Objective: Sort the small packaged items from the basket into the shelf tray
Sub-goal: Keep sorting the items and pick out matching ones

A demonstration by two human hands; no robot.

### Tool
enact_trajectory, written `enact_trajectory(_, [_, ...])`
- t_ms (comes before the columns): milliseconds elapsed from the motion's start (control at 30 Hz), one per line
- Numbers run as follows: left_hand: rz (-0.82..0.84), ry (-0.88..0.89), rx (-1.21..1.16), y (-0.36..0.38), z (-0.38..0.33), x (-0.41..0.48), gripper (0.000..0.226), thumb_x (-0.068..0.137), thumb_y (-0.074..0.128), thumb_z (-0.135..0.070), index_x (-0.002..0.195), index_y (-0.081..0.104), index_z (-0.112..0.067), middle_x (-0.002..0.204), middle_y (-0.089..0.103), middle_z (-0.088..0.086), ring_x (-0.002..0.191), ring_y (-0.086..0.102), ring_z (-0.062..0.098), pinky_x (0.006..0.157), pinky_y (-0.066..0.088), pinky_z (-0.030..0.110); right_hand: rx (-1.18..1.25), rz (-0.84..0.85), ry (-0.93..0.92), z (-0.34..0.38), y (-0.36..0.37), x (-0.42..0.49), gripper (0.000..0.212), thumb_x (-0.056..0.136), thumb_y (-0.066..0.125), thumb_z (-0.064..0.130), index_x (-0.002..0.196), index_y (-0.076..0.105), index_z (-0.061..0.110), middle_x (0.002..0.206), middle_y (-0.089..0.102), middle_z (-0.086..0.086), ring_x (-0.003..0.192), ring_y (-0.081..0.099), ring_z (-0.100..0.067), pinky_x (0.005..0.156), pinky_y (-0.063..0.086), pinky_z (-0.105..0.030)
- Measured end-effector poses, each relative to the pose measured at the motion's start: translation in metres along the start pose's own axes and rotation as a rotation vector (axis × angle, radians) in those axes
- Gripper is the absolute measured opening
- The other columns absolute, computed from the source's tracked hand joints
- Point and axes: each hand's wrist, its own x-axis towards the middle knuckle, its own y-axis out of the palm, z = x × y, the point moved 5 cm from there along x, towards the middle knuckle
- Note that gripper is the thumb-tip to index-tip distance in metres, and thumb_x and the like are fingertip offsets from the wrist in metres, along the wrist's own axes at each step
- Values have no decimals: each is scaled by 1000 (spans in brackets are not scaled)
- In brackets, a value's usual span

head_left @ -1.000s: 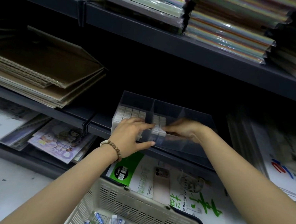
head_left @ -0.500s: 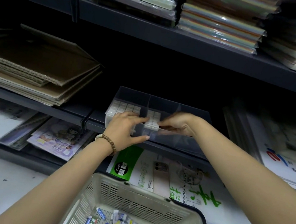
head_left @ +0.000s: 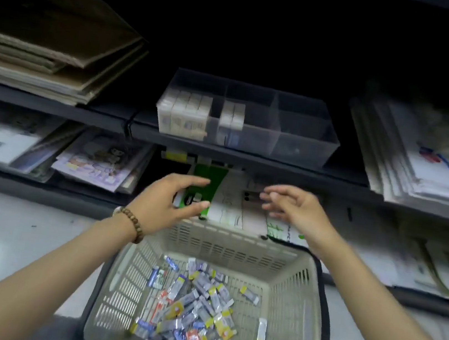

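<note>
A clear plastic shelf tray (head_left: pixel 304 135) with three compartments stands on the middle shelf. Its left compartment holds a row of white packaged items (head_left: pixel 185 113), the middle one a few more (head_left: pixel 232 118), the right one looks empty. Below, a beige slotted basket (head_left: pixel 234 250) holds several small loose packets (head_left: pixel 196 308). My left hand (head_left: pixel 165 204), with a bead bracelet on the wrist, and my right hand (head_left: pixel 296 209) hover above the basket's far rim, fingers relaxed, holding nothing.
Flat cardboard sheets (head_left: pixel 47 38) lie stacked left of the tray. Paper pads (head_left: pixel 436 166) lie to its right. On the bottom shelf rest drawing pads (head_left: pixel 96 162) and a green-and-white sketch pad (head_left: pixel 230 200). A pale tiled floor (head_left: pixel 3 238) lies left of the basket.
Both hands have left the tray and come down toward the basket, holding nothing. The view has tilted down, showing more of the basket.
</note>
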Motion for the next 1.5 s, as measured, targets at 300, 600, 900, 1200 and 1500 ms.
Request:
enact_trajectory(300, [436, -588, -153, 177, 127, -98, 49, 88, 59, -38, 131, 50, -15, 135, 52, 3, 122, 50, 19, 98, 42, 29, -125, 122, 750, -296, 49, -66, 11, 88, 63, 7, 96, 66, 1, 73, 58, -7, 54, 54, -11, 49, 42, -20])
enact_trajectory(600, [425, -872, -177, 251, 200, -126, 35, 93, 55, -20, 119, 58, 4, 121, 59, 18, 116, 53, 33, 101, 41, 38, -576, 589, 702, -370, 65, -81, 27, 80, 74, 21, 99, 69, 2, 97, 67, -10, 93, 61, -19, 84, 47, -28])
enact_trajectory(900, [362, -746, -210, 249, 183, -122, 25, 90, 60, -15, 110, 63, 1, 112, 64, 18, 106, 58, 28, 83, 42, 21, -763, 601, 565, -374, 75, -89, 29, 79, 75, 19, 102, 68, 2, 109, 68, -14, 95, 63, -21, 78, 47, -25])
enact_trajectory(1200, [367, -851, -710, 282, 128, -112, 13, 86, 65, -22, 94, 70, -13, 86, 72, 2, 75, 69, 10, 67, 58, 22, 175, 399, 622, -298, 99, -63, 34, 85, 64, 4, 119, 60, -2, 104, 68, -12, 84, 69, -12, 79, 56, -20])
enact_trajectory(1500, [193, -1021, -786, 226, 157, -116, 9, 98, 46, -15, 93, 44, -8, 100, 60, 14, 86, 64, 30, 61, 58, 30, -951, 695, 587, -367, 78, -105, 29, 83, 67, 23, 107, 68, 6, 115, 65, -10, 107, 60, -24, 90, 48, -30])
